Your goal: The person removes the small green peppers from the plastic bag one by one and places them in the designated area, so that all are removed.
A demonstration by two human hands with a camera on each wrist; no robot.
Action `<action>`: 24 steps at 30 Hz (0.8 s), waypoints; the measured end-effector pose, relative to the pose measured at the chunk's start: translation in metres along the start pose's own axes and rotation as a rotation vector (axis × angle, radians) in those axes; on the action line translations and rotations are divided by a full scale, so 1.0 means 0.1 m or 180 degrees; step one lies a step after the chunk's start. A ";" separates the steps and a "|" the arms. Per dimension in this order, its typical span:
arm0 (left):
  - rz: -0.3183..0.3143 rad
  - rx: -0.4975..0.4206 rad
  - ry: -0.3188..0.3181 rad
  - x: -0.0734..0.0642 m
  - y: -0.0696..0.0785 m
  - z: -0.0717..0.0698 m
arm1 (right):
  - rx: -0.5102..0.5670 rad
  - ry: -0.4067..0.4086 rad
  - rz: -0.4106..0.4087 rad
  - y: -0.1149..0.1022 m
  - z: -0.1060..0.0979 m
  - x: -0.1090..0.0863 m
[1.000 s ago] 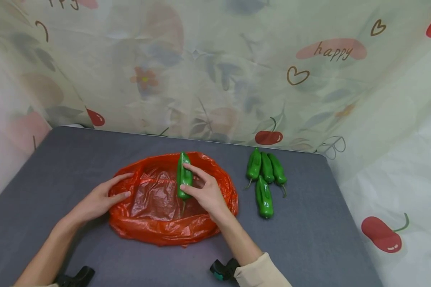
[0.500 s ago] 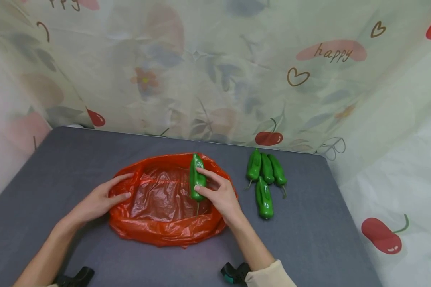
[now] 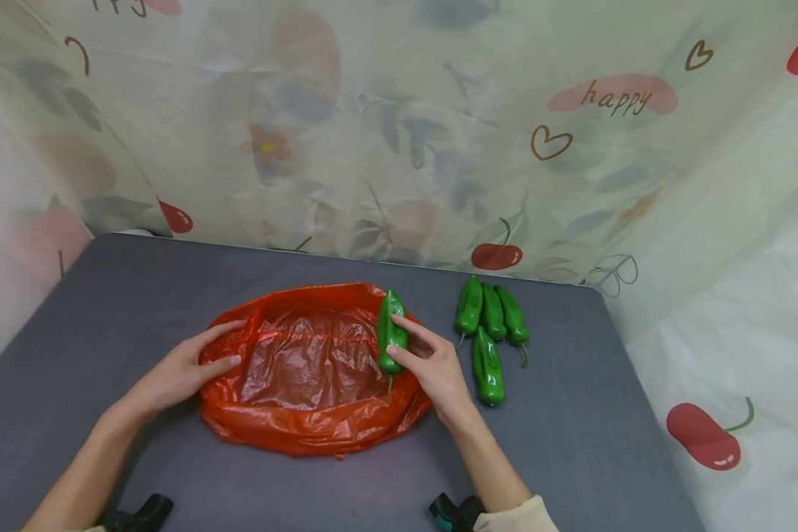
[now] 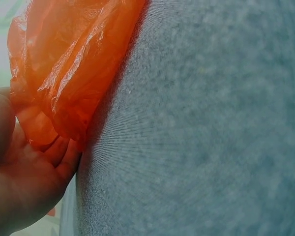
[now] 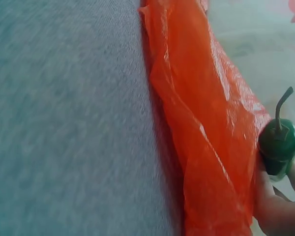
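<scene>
A red plastic bag (image 3: pixel 299 428) lies on the table with its mouth spread wide. My left hand (image 3: pixel 185 369) holds its left rim, thumb and fingers on the plastic; in the left wrist view, fingers pass behind the orange-looking film (image 4: pixel 83 64). Between the thumb and fingers of my right hand (image 3: pixel 439 369) is a green pepper (image 3: pixel 391 336), stem toward me, above the bag's right rim. The right wrist view shows this pepper's stem end (image 5: pixel 278 140) beside the bag wall (image 5: pixel 206 132). Several more green peppers (image 3: pixel 488 366) lie grouped to the right of the bag.
The grey-covered table (image 3: pixel 572 443) ends at the back against a patterned curtain (image 3: pixel 399 148). More white cloth hangs at both sides. Black straps with mounts (image 3: pixel 459 511) sit on both wrists.
My right hand has moved to the right with the pepper, from over the bag's middle to its right rim. The left hand has stayed on the left rim.
</scene>
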State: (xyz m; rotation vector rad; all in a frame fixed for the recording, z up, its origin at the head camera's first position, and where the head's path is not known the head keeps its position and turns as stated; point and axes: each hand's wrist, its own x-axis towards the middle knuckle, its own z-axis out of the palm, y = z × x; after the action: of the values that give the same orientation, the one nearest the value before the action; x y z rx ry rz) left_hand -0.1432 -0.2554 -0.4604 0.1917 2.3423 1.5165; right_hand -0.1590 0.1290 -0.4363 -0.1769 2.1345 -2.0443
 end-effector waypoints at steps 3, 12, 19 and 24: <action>0.0047 0.0007 0.0008 0.00 0.00 0.01 | 0.0012 0.0055 0.0052 0.02 -0.05 -0.02; 0.0040 0.0029 0.0043 0.00 -0.02 0.02 | -0.0022 0.0029 0.0046 0.08 -0.26 -0.08; 0.0097 0.0049 0.0052 0.01 -0.02 0.03 | -0.0084 0.0082 0.0061 0.10 -0.42 -0.16; 0.0098 0.0095 0.0068 0.01 -0.01 0.03 | -0.0149 0.0186 0.0029 0.09 -0.52 -0.23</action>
State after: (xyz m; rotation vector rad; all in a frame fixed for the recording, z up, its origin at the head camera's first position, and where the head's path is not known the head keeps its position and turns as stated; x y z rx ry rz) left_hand -0.1429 -0.2535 -0.4628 0.2210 2.3902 1.5058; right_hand -0.1476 0.1854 -0.4419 -0.1151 2.2146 -2.0198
